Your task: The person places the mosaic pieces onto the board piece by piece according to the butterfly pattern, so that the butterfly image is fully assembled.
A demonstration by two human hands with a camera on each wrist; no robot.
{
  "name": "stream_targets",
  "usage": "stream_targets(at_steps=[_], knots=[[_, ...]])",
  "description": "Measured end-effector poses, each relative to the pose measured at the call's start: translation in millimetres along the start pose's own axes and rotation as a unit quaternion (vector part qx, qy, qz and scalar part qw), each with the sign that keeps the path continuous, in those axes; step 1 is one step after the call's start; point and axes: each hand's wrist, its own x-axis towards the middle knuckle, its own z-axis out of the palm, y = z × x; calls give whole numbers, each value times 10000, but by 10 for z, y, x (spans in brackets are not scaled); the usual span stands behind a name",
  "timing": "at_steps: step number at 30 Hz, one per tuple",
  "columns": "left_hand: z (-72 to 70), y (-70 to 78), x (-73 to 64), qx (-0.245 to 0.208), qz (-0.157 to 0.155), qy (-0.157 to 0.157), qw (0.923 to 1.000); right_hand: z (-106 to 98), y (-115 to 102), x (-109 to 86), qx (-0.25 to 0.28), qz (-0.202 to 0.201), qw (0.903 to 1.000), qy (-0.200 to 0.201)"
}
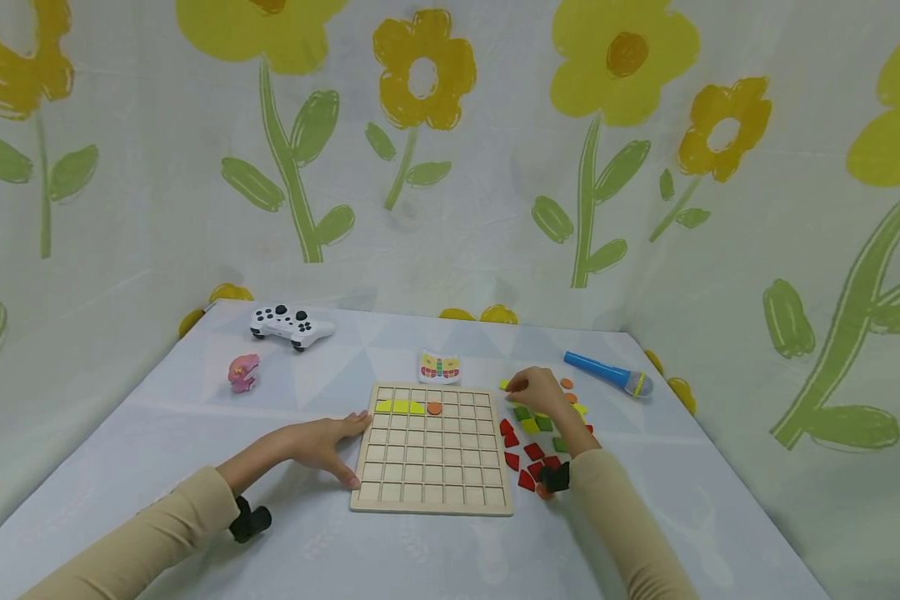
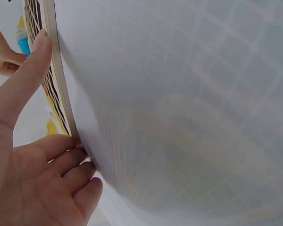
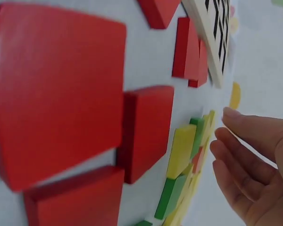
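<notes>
A wooden grid board [image 1: 433, 450] lies on the table, with yellow pieces [image 1: 399, 407] and one orange round piece [image 1: 435, 408] in an upper row. My left hand [image 1: 322, 442] rests at the board's left edge, thumb and fingers spread. In the left wrist view the thumb [image 2: 30, 70] lies along the board's rim [image 2: 59, 70]. My right hand [image 1: 537, 392] hovers over loose pieces right of the board, near a yellow piece [image 1: 504, 385]. In the right wrist view its thumb and fingers [image 3: 245, 155] are loosely bent and slightly apart, with nothing visible between them.
Red pieces [image 1: 534, 452] and green pieces [image 1: 544, 423] lie scattered right of the board. A small pattern card [image 1: 439, 367] stands behind it. Farther out are a white game controller [image 1: 291, 325], a pink toy [image 1: 243, 372] and a blue toy microphone [image 1: 607, 372].
</notes>
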Motion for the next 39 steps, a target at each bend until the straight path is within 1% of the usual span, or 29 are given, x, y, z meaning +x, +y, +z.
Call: stream_targets(at_steps=[2,7,14,19,22,28,35,39], knots=[[4,-5,11,12,-43,1,10000,-12,31,-1,-48,125,9999,-11],[15,-22,36,55,-179,10,9998,-13,92,-4,-54,287,9996,39],[19,-28,47,90,-144,-2,9999,-5,101,4,2,582,9983,-88],[7,-10,40,48,-145,-24,9999,-10,89,12,56,661,9977,-140],[9,-17,43,50,-182,-14,9998,-6,88,8,94,608,9980,-133],[17,-27,39,72,-194,17,9998,13,117,8,221,346,9992,-34],[18,-28,34,89,-181,45,9998,9,140,23,474,240,9986,1],[16,-33,37,105,-187,44,9998,-1,114,32,590,35,9982,-41]])
